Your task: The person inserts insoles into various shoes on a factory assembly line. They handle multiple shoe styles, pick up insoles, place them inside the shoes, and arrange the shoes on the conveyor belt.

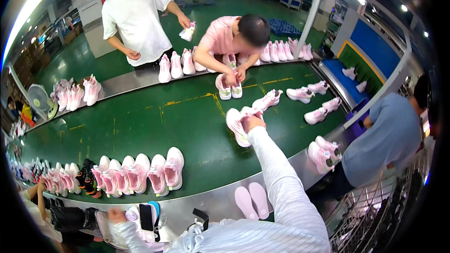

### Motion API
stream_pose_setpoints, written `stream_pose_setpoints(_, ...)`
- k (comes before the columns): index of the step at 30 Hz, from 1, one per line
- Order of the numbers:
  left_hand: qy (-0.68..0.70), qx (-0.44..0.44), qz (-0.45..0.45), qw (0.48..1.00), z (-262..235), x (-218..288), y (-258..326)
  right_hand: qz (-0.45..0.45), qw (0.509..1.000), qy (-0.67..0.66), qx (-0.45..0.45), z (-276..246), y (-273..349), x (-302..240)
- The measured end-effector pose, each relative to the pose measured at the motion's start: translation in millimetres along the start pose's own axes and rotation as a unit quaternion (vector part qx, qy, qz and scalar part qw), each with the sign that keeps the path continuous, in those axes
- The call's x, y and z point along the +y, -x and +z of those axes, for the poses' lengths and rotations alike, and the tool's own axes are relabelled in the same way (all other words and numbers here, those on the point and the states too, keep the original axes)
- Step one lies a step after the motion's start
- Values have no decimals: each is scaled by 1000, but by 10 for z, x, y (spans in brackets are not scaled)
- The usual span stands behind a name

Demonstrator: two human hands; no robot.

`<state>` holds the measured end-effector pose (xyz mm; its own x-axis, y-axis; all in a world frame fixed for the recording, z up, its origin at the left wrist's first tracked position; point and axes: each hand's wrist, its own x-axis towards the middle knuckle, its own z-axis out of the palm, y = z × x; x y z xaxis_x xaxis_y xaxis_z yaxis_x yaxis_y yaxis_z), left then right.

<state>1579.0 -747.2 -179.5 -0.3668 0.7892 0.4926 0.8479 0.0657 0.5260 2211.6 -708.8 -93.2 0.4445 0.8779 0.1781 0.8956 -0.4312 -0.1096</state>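
Note:
My right hand point(253, 122) reaches out over the green conveyor belt point(140, 122) and grips a pair of pink sneakers point(239, 124), held soles toward me. My right arm wears a white striped sleeve. My left hand point(116, 215) is low at the near metal edge, resting on a pale object beside a dark phone point(146, 216); what it grips is unclear. A row of pink sneakers point(140, 173) stands along the near edge of the belt to my left. Two pink insoles point(252, 200) lie on the metal ledge in front of me.
Across the belt, a person in pink bends over a pair of sneakers point(228, 87), and a person in white holds a small packet point(187, 32). A person in blue point(384, 140) stands at right. More pink sneakers point(314, 98) dot the belt. A wire cart point(375, 215) sits at lower right.

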Motion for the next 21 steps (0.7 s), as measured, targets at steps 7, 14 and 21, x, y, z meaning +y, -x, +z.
stream_pose_setpoints(7,-86,82,-178,977,-473,-1842,-37,273,940,-19,-203,999,261,1428)
stream_pose_setpoints(14,-46,61,-198,977,-373,-2184,-253,228,947,-175,143,770,1305,1747)
stream_pose_setpoints(21,71,-192,182,962,373,-516,-303,427,859,-281,-38,1034,3624,3014)
